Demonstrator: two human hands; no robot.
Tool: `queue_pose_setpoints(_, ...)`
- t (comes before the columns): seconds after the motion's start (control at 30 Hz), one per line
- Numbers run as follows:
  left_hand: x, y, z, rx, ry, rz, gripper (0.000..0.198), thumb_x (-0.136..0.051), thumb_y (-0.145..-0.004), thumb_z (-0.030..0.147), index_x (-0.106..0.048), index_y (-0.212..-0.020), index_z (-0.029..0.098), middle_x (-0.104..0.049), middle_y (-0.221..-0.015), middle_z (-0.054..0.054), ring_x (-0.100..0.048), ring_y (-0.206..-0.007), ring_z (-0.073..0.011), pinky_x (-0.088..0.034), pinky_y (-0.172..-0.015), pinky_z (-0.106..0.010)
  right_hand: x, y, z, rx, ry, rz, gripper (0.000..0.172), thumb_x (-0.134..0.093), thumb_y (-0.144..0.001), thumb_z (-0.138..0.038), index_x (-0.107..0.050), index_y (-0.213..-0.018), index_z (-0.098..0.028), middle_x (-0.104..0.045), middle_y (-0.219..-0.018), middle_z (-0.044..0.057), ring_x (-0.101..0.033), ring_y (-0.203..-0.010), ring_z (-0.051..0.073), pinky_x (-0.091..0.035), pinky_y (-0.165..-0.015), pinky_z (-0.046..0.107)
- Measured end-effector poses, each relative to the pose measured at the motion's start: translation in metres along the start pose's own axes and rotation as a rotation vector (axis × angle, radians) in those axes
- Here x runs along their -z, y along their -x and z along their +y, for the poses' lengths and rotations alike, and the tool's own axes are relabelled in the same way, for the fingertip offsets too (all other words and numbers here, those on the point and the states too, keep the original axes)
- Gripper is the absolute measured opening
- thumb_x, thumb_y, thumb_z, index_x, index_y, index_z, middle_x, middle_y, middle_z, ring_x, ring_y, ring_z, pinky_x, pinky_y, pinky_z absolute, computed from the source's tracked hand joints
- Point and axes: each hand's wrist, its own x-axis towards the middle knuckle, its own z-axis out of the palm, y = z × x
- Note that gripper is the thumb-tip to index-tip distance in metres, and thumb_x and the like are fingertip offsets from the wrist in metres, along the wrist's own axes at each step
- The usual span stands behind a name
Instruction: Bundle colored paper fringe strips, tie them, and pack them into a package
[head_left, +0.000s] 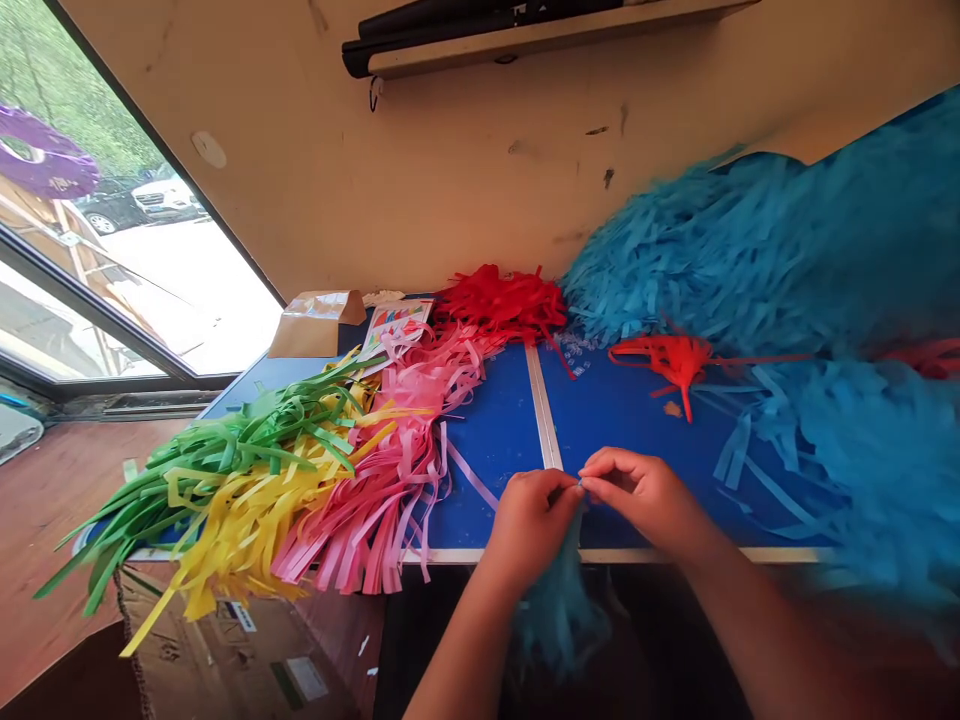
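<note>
My left hand (534,520) is closed around the top of a blue paper tassel (562,610), whose fringe hangs below the table's front edge. At the tassel's upper tip, my right hand (637,495) pinches with thumb and forefinger, touching the left fingertips. The tip itself is mostly covered by the fingers. To the left lie bunches of fringed strips: green (247,435), yellow (262,500) and pink (375,500). A small red tassel (679,362) rests on the table beyond my right hand.
The blue table (487,430) has a metal seam (544,405). Piled blue fringe (720,260) covers its right side; red fringe (499,300) lies at the back. A brown paper envelope (311,325) sits near the window. A shelf (555,40) hangs above; a cardboard box (217,650) stands below.
</note>
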Motion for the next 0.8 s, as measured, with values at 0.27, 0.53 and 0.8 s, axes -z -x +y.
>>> queue_pose_setpoints(0.27, 0.0000, 0.0001, 0.0027, 0.051, 0.164, 0.053, 0.022, -0.052, -0.082, 0.031, -0.068, -0.088, 0.017, -0.070, -0.082, -0.002, -0.061, -0.076, -0.0160, -0.043, -0.068, -0.024, -0.0024, -0.0011, 0.0018, -0.022, -0.021, 0.162, 0.023, -0.061, -0.071, -0.042, -0.060, -0.071, -0.019, -0.062, -0.067, 0.002, -0.057, -0.060, 0.014, -0.050, -0.058, 0.027)
queue_pose_setpoints(0.53, -0.0011, 0.0016, -0.0001, 0.014, 0.049, 0.020, 0.024, -0.047, -0.085, 0.030, -0.067, -0.080, 0.017, -0.065, -0.069, 0.000, -0.055, -0.061, -0.0120, -0.037, -0.058, -0.022, -0.0019, 0.0000, 0.0078, -0.033, -0.085, 0.204, 0.028, -0.067, -0.067, -0.047, -0.063, -0.073, -0.020, -0.064, -0.072, 0.003, -0.060, -0.063, 0.015, -0.053, -0.059, 0.027)
queue_pose_setpoints(0.8, -0.0009, 0.0021, -0.0014, 0.002, 0.081, 0.045, 0.022, -0.047, -0.085, 0.028, -0.066, -0.079, 0.018, -0.064, -0.068, 0.001, -0.054, -0.062, -0.0115, -0.036, -0.058, -0.021, -0.0015, -0.0008, 0.0044, -0.060, -0.103, 0.174, 0.026, -0.068, -0.067, -0.044, -0.064, -0.075, -0.020, -0.064, -0.070, 0.003, -0.061, -0.064, 0.016, -0.054, -0.059, 0.026)
